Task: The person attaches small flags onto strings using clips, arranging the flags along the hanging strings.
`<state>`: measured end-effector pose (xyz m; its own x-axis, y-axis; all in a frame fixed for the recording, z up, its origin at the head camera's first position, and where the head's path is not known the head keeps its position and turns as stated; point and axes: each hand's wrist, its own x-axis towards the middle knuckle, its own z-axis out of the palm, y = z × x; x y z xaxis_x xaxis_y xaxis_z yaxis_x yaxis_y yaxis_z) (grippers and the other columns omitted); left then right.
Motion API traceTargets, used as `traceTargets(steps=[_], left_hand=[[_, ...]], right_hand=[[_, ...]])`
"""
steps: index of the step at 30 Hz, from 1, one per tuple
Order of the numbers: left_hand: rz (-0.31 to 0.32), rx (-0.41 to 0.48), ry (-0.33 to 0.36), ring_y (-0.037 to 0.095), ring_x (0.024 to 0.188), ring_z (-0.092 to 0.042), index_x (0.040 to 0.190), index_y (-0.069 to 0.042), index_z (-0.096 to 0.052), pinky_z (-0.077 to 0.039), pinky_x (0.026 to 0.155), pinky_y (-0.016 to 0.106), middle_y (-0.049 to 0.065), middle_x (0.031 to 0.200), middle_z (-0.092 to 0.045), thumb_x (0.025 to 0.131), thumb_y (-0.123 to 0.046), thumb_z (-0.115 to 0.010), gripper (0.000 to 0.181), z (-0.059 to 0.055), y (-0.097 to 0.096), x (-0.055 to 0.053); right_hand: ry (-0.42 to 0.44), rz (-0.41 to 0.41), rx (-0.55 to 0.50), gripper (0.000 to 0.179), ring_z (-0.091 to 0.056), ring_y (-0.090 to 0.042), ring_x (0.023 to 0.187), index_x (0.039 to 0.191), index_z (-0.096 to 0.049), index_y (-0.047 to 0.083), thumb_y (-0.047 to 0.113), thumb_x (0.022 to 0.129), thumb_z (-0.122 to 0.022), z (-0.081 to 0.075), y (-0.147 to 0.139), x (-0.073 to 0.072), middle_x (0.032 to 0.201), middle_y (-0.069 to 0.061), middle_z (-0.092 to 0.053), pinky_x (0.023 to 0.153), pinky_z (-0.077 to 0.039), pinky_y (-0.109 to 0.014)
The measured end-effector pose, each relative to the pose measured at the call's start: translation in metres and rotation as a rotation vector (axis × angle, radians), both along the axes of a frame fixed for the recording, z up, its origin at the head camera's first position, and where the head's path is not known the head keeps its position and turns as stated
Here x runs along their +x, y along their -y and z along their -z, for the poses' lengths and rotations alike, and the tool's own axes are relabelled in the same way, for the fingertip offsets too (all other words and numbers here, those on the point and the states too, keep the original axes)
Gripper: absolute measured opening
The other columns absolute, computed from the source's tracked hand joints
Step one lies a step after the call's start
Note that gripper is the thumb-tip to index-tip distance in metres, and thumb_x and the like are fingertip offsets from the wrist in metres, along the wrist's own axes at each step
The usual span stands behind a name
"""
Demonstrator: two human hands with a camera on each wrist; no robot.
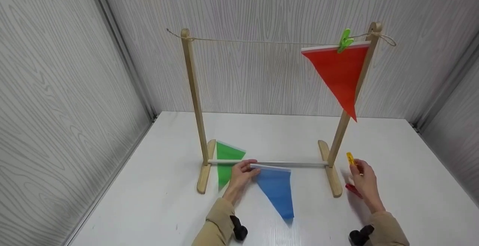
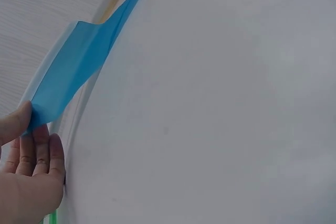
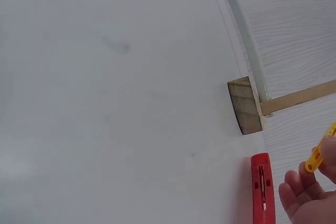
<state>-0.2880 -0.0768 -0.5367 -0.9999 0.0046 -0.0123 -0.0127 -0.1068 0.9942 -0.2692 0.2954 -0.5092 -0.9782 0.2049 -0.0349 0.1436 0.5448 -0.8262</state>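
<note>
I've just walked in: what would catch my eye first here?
Probably the bright red pennant, clipped by a green clothespin near the right end of the string. Lower down, left fingers pinch a blue pennant by its corner and right fingers hold a yellow clothespin near a red clothespin.

Wht tbl, gry wood-grain walls

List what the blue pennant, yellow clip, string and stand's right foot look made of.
Blue pennant: thin fabric or plastic film, fairly matte; it bends in soft curves.
Yellow clip: probably plastic, smooth, evenly bright.
String: likely twine, dull tan; thin, with a loose loop at one end.
Stand's right foot: apparently wood, smooth; brownish bands cross it.
</note>
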Motion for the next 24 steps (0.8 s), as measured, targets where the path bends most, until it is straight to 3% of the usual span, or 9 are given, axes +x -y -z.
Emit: traceTargets(steps=[2, 5, 9, 11, 15, 19, 21, 24], left_hand=[[-0.007, 0.001, -0.018, 0.006, 0.079, -0.061, 0.118, 0.007, -0.066, -0.051, 0.072, 0.02, -0.002, 0.085, -0.07, 0.087, -0.002, -0.075, 0.034, -0.001, 0.0, 0.001], [-0.021, 0.007, -0.031, 0.008, 0.078, -0.058, 0.12, 0.008, -0.065, -0.052, 0.072, 0.021, -0.006, 0.078, -0.063, 0.088, -0.004, -0.075, 0.036, -0.004, 0.0, 0.002], [-0.048, 0.027, -0.007, 0.01, 0.079, -0.055, 0.12, 0.008, -0.066, -0.053, 0.075, 0.023, -0.005, 0.077, -0.06, 0.088, -0.003, -0.075, 0.035, -0.011, 0.0, 0.001], [-0.055, 0.043, -0.001, 0.01, 0.08, -0.055, 0.12, 0.007, -0.066, -0.054, 0.077, 0.024, -0.004, 0.079, -0.061, 0.088, -0.002, -0.074, 0.034, -0.016, 0.0, 0.001], [-0.055, 0.102, -0.011, 0.01, 0.082, -0.057, 0.119, 0.004, -0.067, -0.057, 0.081, 0.024, -0.003, 0.082, -0.06, 0.089, -0.002, -0.073, 0.031, -0.024, 0.001, 0.001], [-0.057, 0.191, -0.009, 0.009, 0.084, -0.061, 0.117, 0.004, -0.067, -0.059, 0.081, 0.022, -0.002, 0.084, -0.061, 0.09, 0.0, -0.072, 0.029, -0.033, 0.002, 0.001], [-0.063, 0.222, -0.013, 0.008, 0.085, -0.064, 0.117, 0.005, -0.066, -0.059, 0.08, 0.022, -0.001, 0.086, -0.063, 0.089, 0.001, -0.072, 0.029, -0.037, 0.002, 0.002], [-0.079, 0.236, -0.023, 0.009, 0.086, -0.066, 0.117, 0.009, -0.064, -0.06, 0.081, 0.023, 0.001, 0.089, -0.067, 0.089, 0.001, -0.072, 0.031, -0.042, 0.002, 0.003]], right_hand=[[-0.049, 0.031, -0.064, 0.052, -0.046, -0.027, 0.122, 0.152, -0.032, -0.004, 0.026, 0.11, -0.036, -0.001, 0.002, 0.002, 0.144, -0.028, -0.042, 0.095, -0.043, -0.017], [-0.128, 0.084, -0.168, 0.052, -0.048, -0.01, 0.112, 0.151, -0.037, -0.001, 0.03, 0.11, -0.038, -0.003, 0.005, 0.003, 0.137, -0.016, -0.051, 0.083, -0.039, -0.004], [-0.194, 0.155, -0.355, 0.052, -0.049, -0.001, 0.104, 0.15, -0.042, 0.004, 0.036, 0.109, -0.04, -0.008, 0.008, 0.003, 0.115, 0.014, -0.055, 0.092, -0.04, -0.015], [-0.218, 0.17, -0.474, 0.052, -0.051, -0.002, 0.104, 0.149, -0.044, 0.005, 0.037, 0.107, -0.043, -0.012, 0.01, 0.003, 0.106, 0.021, -0.055, 0.097, -0.039, -0.019], [-0.299, 0.136, -0.864, 0.039, -0.063, -0.005, 0.1, 0.135, -0.059, 0.004, 0.026, 0.103, -0.055, -0.023, 0.015, 0.004, 0.11, 0.012, -0.063, 0.102, -0.046, -0.011], [-0.355, 0.054, -1.348, 0.021, -0.073, -0.015, 0.101, 0.114, -0.071, 0.003, 0.006, 0.096, -0.063, -0.033, 0.015, 0.008, 0.11, -0.004, -0.07, 0.093, -0.057, -0.023], [-0.355, 0.014, -1.503, 0.018, -0.074, -0.02, 0.105, 0.11, -0.072, 0.001, 0.001, 0.095, -0.063, -0.036, 0.015, 0.01, 0.109, -0.009, -0.071, 0.093, -0.058, -0.027], [-0.354, -0.046, -1.644, 0.019, -0.073, -0.023, 0.109, 0.111, -0.071, -0.002, -0.002, 0.097, -0.058, -0.037, 0.015, 0.011, 0.11, -0.013, -0.07, 0.096, -0.057, -0.032]])
